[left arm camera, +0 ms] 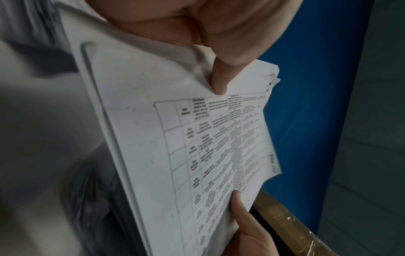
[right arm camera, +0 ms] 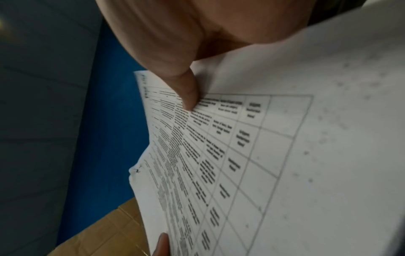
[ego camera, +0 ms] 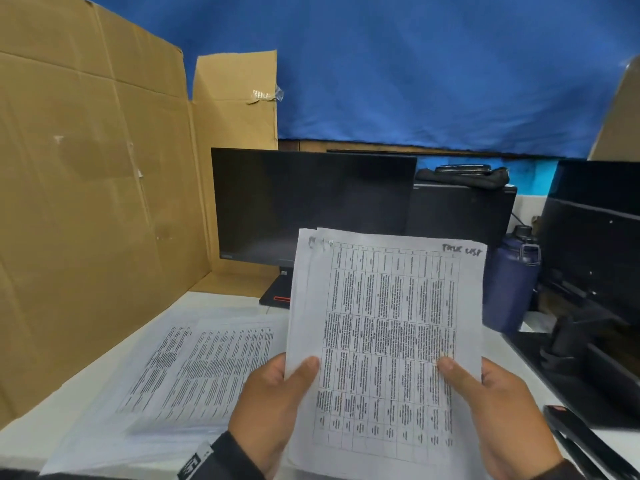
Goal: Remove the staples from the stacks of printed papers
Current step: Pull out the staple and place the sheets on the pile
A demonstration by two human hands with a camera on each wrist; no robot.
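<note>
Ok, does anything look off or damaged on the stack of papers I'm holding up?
Yes. The held stack has a ragged, torn top-left corner, seen in the left wrist view as small holes, and its sheets sit slightly offset there. No staple is clearly visible. Both hands pinch its lower edges.

The head view is evenly and fairly brightly lit from above, with soft, weak shadows; the stapled stack of white printed sheets (ego camera: 384, 344) held upright reads pale and slightly washed, its table text smeared by motion blur. The flat white printed pages (ego camera: 194, 372) lying on the desk are softer still, their edges melting into the tabletop. The wide lens bends the tall brown cardboard panel (ego camera: 93, 188) at the frame's left edge. The black monitor screen (ego camera: 311, 206) gives only a dull grey sheen low down. Both wrist views are dimmer and grainy: the left hand (left arm camera: 197, 22) and the right hand (right arm camera: 186, 34) loom large, out of focus, and the corners fall into dark, blurred murk
</note>
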